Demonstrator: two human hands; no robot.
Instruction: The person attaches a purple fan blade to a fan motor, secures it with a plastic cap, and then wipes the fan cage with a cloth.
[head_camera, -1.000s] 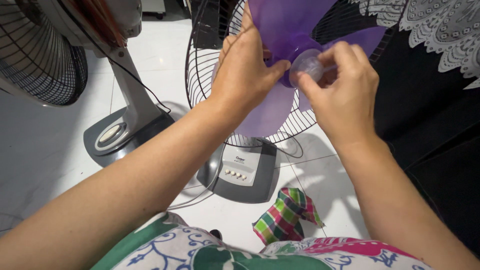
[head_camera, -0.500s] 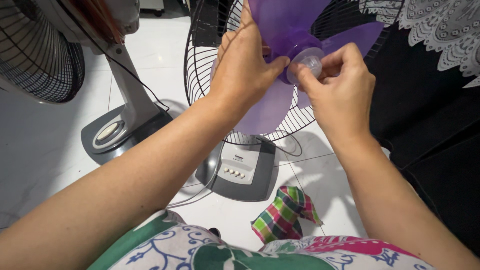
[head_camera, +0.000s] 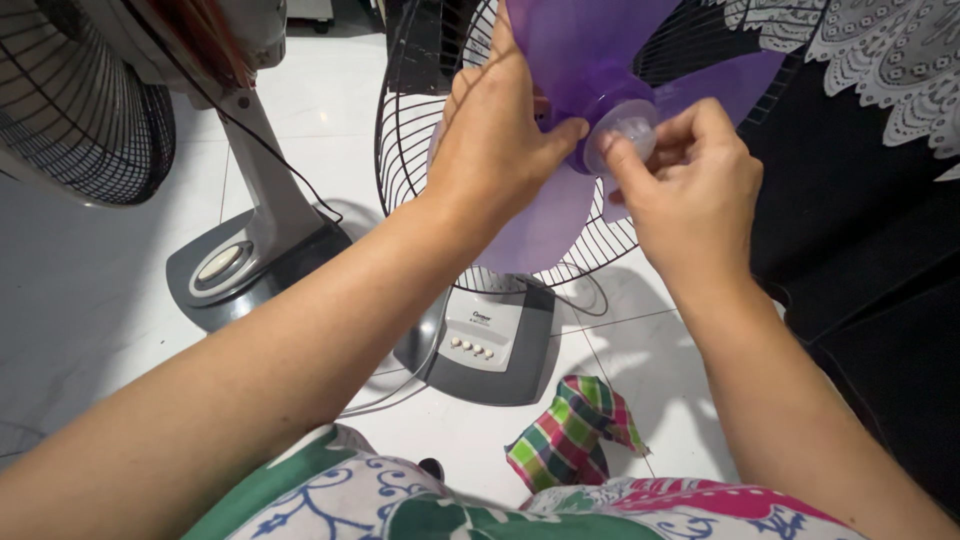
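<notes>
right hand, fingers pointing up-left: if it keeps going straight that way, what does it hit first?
Nothing to cross: the right hand already pinches the clear round cap at the hub of the purple fan blade. Pushed further, it would likely meet the left hand's thumb beside the cap, though depth is unclear.
</notes>
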